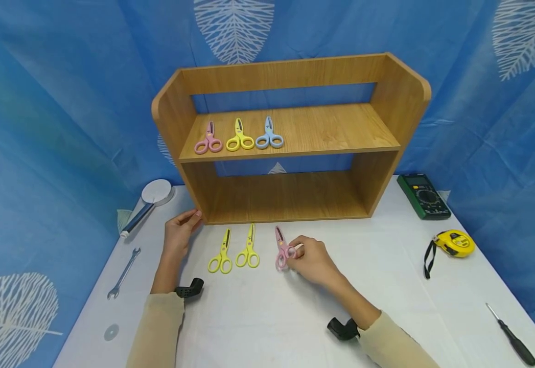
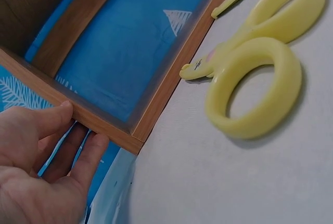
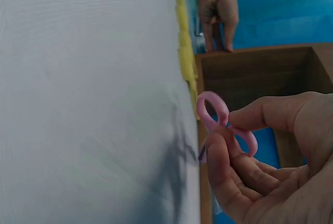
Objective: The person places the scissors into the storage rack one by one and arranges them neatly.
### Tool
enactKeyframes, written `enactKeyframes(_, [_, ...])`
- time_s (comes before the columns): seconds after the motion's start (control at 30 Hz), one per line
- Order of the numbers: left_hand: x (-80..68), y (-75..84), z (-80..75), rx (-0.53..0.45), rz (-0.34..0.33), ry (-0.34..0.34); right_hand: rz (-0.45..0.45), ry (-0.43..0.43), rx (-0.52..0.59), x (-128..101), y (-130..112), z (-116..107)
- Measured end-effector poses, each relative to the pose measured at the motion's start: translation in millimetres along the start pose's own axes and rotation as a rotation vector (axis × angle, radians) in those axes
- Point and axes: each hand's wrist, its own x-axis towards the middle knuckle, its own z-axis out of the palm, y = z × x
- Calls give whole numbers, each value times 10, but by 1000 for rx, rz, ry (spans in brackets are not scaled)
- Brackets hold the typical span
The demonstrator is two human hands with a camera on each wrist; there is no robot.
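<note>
My right hand (image 1: 315,261) pinches the pink scissors (image 1: 281,254) by their handle loops, and the blades point toward the wooden shelf (image 1: 290,219). In the right wrist view, the pink loops (image 3: 207,99) show between thumb and fingers, above a shadow on the white table. My left hand (image 1: 178,234) touches the shelf's lower left front corner, with thumb and fingertips at the side panel's edge (image 2: 106,128). Between the hands lie two yellow scissors, one on the left (image 1: 222,253) and one on the right (image 1: 249,249), blades toward the shelf.
Pink (image 1: 209,138), yellow (image 1: 239,136) and blue scissors (image 1: 269,134) lie on the upper shelf board. To the left are a magnifying glass (image 1: 143,214), a wrench (image 1: 123,273) and a grey disc (image 1: 111,332). A multimeter (image 1: 424,197), tape measure (image 1: 455,243) and screwdriver (image 1: 511,335) lie right.
</note>
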Motion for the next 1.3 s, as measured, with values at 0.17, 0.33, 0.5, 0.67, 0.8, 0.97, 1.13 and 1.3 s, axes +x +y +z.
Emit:
enactKeyframes(0.17, [-3,6,-9,-1,1,1,-24,-7,81,-106,-99,-301])
enactKeyframes(0.33, [-3,2,-4,-4,-2,4,-60,-30,169,-236,-306,-675])
enactKeyframes(0.5, [5,-18,0,-4,0,9,-157,3,225,-321,-593,-1060])
enactKeyframes(0.67, [8,-27,8,0,2,13,-237,106,213,-247,-909,-1410])
enactKeyframes(0.8, [5,-19,14,1,2,10,-242,199,172,1,-1139,-1619])
enactKeyframes(0.97, [0,-9,15,-16,1,13,-187,247,97,393,-1330,-1778])
enactKeyframes(1.13, [-4,-1,18,-26,-1,17,-128,249,18,724,-1405,-1839])
enactKeyframes(1.3, [0,-3,22,-56,8,17,-83,222,-2,943,-1425,-1823])
